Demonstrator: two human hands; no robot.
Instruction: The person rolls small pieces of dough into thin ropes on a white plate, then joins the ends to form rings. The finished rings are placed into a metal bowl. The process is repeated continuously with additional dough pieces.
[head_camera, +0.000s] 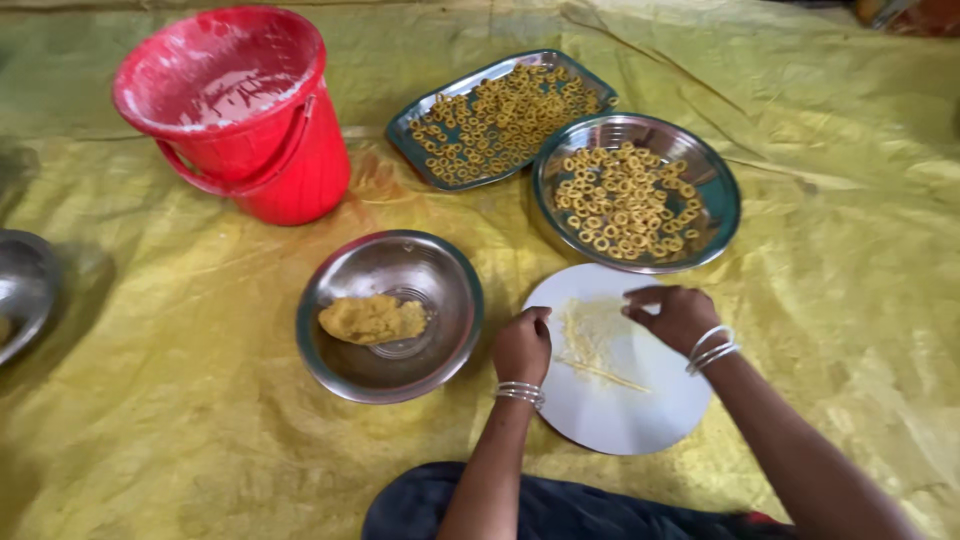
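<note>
A white round board (620, 410) lies on the yellow sheet in front of me, smeared with dough. A thin rolled strand of yellow dough (603, 372) rests across it. My left hand (521, 345) sits at the board's left edge with its fingers curled, and whether it pinches the strand's end I cannot tell. My right hand (678, 316) hovers over the board's upper right, fingers bent, touching the surface. To the left stands a steel bowl (345, 370) with a lump of yellow dough (372, 319) in it.
A round steel plate (720, 190) and a rectangular steel tray (410, 140) behind the board hold several small dough rings. A red bucket (290, 170) stands at the back left. Another steel bowl (25, 290) shows at the left edge. A yellow sheet (180, 400) covers the floor.
</note>
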